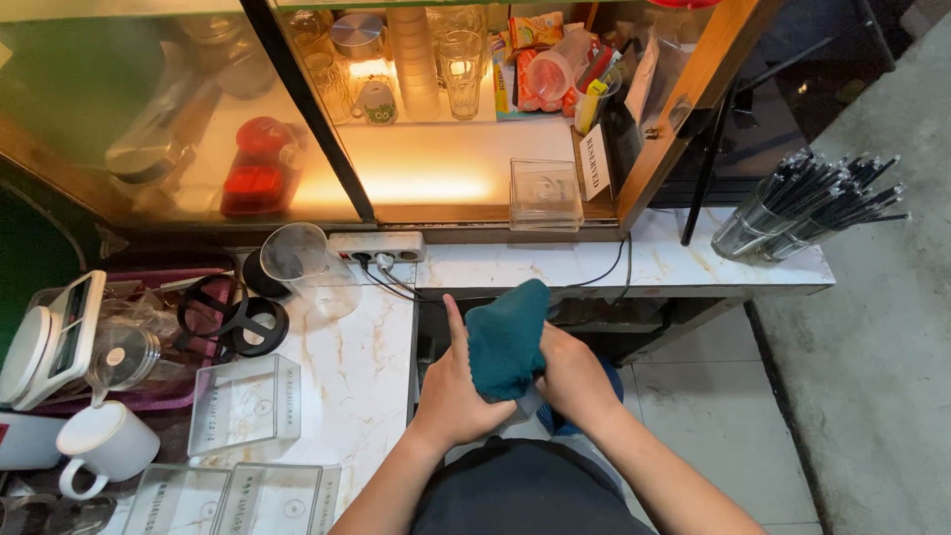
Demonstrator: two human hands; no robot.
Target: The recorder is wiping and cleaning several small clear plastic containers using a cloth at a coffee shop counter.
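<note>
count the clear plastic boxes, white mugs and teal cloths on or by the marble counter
clear plastic boxes: 4 (by the cabinet, above the mug, two at the near edge)
white mugs: 1
teal cloths: 1, held in both hands
total: 6

Free room and obstructions, marble surface and cabinet front.

Open gap between the two marble slabs, occupied by the left hand (451,391) and right hand (575,381) gripping a teal cloth (507,337). Left surface (371,347): bare strip at its right edge; crowded further left by clear acrylic boxes (248,401), a white mug (99,446), a scale (50,337), black rings (233,317) and a tipped glass pitcher (302,263). A power strip (376,246) with trailing cables blocks the back edge. Right ledge (654,267): mostly bare up to a holder of black straws (812,203). Lit cabinet shelf: open middle, an acrylic box (545,193) at right.
</note>
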